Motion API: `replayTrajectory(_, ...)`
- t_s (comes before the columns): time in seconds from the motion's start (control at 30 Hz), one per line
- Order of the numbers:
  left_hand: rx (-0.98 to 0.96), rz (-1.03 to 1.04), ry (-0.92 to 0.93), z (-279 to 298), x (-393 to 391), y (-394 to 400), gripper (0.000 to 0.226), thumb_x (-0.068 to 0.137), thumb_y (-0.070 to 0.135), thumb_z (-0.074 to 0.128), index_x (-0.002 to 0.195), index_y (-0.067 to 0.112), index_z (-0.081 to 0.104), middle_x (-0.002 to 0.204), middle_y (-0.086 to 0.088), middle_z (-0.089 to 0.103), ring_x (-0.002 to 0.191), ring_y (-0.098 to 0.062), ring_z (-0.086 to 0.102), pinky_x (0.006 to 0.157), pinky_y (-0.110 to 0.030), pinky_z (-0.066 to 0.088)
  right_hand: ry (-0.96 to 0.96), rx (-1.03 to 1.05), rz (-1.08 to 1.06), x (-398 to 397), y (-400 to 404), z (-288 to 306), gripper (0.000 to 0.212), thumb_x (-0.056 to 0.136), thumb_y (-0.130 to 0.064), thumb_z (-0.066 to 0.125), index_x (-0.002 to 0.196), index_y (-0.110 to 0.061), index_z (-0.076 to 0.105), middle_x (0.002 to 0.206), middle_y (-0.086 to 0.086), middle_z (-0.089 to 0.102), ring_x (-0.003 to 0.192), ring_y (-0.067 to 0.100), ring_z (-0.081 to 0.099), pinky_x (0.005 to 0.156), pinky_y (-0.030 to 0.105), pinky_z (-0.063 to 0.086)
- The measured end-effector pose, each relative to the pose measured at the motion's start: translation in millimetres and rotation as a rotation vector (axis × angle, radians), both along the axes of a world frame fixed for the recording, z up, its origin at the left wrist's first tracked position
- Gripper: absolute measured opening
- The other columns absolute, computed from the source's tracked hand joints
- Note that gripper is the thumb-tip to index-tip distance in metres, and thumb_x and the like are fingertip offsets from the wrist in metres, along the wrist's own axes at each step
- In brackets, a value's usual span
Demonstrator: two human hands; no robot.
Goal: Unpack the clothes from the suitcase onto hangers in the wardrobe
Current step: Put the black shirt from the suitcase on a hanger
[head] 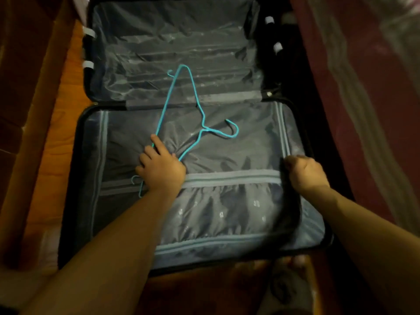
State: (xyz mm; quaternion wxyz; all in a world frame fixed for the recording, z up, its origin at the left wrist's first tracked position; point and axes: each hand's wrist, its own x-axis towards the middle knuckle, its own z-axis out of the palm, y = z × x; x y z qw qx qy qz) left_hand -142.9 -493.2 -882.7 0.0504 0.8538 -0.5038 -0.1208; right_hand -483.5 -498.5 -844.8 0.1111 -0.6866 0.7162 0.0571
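A dark suitcase (76,155) lies open flat, both halves lined in grey. The far half (177,37) shows only bare lining. A zipped grey lining cover (227,146) closes the near half and bulges; no clothes show. A turquoise wire hanger (193,87) lies across the hinge, hook pointing right. My left hand (161,169) rests on the cover with fingers spread over the hanger's lower end. My right hand (306,173), blurred, has its fingers curled at the cover's right edge by the zip.
Orange bedding or flooring (61,137) runs along the suitcase's left side, with a wooden panel (27,64) beyond it. Dark red fabric (363,87) hangs close on the right. White strap ends (277,47) stick out at the far half's sides.
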Motion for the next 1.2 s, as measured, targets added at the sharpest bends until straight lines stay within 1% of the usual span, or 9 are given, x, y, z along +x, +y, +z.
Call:
replayTrajectory(0.17, -0.005, -0.075, 0.098, -3, 16, 4, 0.082, 0.093, 0.036, 0.058, 0.158, 0.009, 0.018, 0.143, -0.027, 0.037, 0.127, -0.045, 0.04, 0.102, -0.057, 0.035, 0.015, 0.092, -0.174, 8, 95, 6, 0.014, 0.092, -0.012, 0.055, 0.101, -0.008, 0.065, 0.103, 0.024, 0.068, 0.095, 0.046, 0.063, 0.076, 0.045, 0.049)
replayTrajectory(0.37, 0.212, -0.229, 0.26, 48, 53, 2, 0.095, 0.084, 0.053, 0.069, 0.154, 0.01, 0.021, 0.148, -0.028, 0.035, 0.136, -0.047, 0.039, 0.109, -0.053, 0.038, -0.136, -0.01, -0.593, 54, 169, 28, 0.019, 0.098, -0.022, 0.052, 0.099, -0.005, 0.059, 0.102, 0.026, 0.066, 0.099, 0.047, 0.061, 0.082, 0.045, 0.048)
replayTrajectory(0.5, 0.217, -0.374, 0.131, 108, 103, -1, 0.082, 0.086, 0.055, 0.067, 0.148, 0.013, 0.032, 0.146, -0.026, 0.04, 0.132, -0.047, 0.046, 0.106, -0.048, 0.041, -0.184, -0.014, -0.531, 119, 179, 32, 0.017, 0.091, -0.007, 0.047, 0.108, -0.009, 0.05, 0.105, 0.025, 0.064, 0.098, 0.047, 0.06, 0.08, 0.047, 0.045)
replayTrajectory(0.6, 0.221, -0.288, 0.173, 131, 151, -2, 0.087, 0.076, 0.06, 0.07, 0.146, 0.019, 0.038, 0.146, -0.024, 0.046, 0.131, -0.043, 0.05, 0.107, -0.046, 0.044, -0.242, 0.071, -0.531, 188, 183, 28, 0.02, 0.09, -0.013, 0.052, 0.109, -0.01, 0.056, 0.11, 0.021, 0.065, 0.104, 0.044, 0.06, 0.086, 0.047, 0.048)
replayTrajectory(0.7, 0.182, -0.083, 0.349, 111, 200, 27, 0.088, 0.062, 0.055, 0.071, 0.138, 0.018, 0.048, 0.135, -0.019, 0.059, 0.118, -0.038, 0.06, 0.1, -0.046, 0.051, -0.456, 0.174, -0.47, 262, 197, 27, 0.017, 0.084, -0.013, 0.059, 0.098, -0.012, 0.069, 0.1, 0.016, 0.072, 0.102, 0.037, 0.065, 0.084, 0.038, 0.049)
replayTrajectory(0.8, 0.224, 0.164, 0.591, 107, 217, 51, 0.046, 0.074, 0.038, 0.074, 0.108, 0.011, 0.06, 0.089, -0.012, 0.065, 0.073, -0.028, 0.062, 0.068, -0.035, 0.056, -0.69, 0.295, -0.536, 316, 194, 31, 0.016, 0.082, -0.01, 0.062, 0.078, -0.02, 0.073, 0.086, 0.002, 0.075, 0.094, 0.025, 0.069, 0.083, 0.025, 0.05)
replayTrajectory(0.87, 0.181, 0.221, 0.647, 117, 220, 53, 0.034, 0.083, 0.031, 0.068, 0.107, 0.009, 0.059, 0.074, -0.013, 0.058, 0.06, -0.028, 0.056, 0.057, -0.031, 0.047, -0.785, 0.362, -0.568, 339, 190, 25, 0.019, 0.079, -0.011, 0.061, 0.067, -0.023, 0.069, 0.077, -0.003, 0.073, 0.086, 0.022, 0.07, 0.085, 0.028, 0.055)
replayTrajectory(1.03, 0.163, 0.123, 0.48, 141, 220, 56, 0.054, 0.087, 0.03, 0.073, 0.133, 0.009, 0.053, 0.126, -0.017, 0.065, 0.115, -0.035, 0.062, 0.086, -0.034, 0.049, -0.685, 0.454, -0.267, 374, 203, 8, 0.017, 0.083, -0.012, 0.06, 0.081, -0.022, 0.074, 0.092, 0.008, 0.075, 0.094, 0.026, 0.07, 0.087, 0.029, 0.055)
replayTrajectory(1.2, 0.166, 0.089, 0.464, 144, 250, 55, 0.064, 0.087, 0.035, 0.074, 0.141, 0.01, 0.05, 0.139, -0.009, 0.057, 0.125, -0.03, 0.056, 0.097, -0.031, 0.045, -0.486, 0.315, 0.078, 376, 211, 7, 0.018, 0.09, -0.021, 0.058, 0.101, -0.014, 0.07, 0.103, 0.015, 0.071, 0.101, 0.037, 0.063, 0.082, 0.039, 0.048)
